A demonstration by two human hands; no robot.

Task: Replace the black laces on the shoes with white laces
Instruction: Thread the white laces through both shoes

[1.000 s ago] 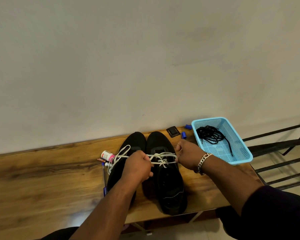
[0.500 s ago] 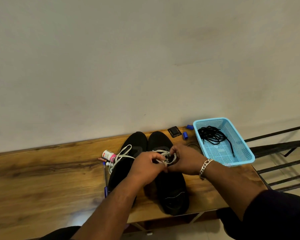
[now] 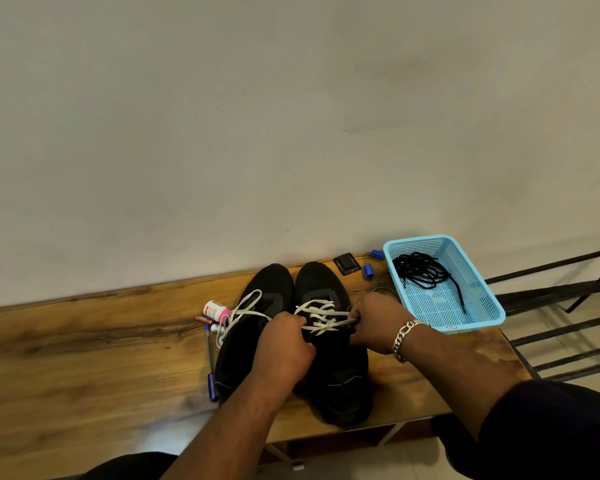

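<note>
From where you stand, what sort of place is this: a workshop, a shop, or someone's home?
Most likely a home or a plain indoor room, though I can't be sure. A wooden table stands against a bare painted wall, holding only small oddments: a blue plastic basket and pens. No shop fittings show.

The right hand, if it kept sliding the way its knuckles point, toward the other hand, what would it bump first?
Probably the white lace it pinches on the right shoe, then the left hand; depth is unclear.
</note>
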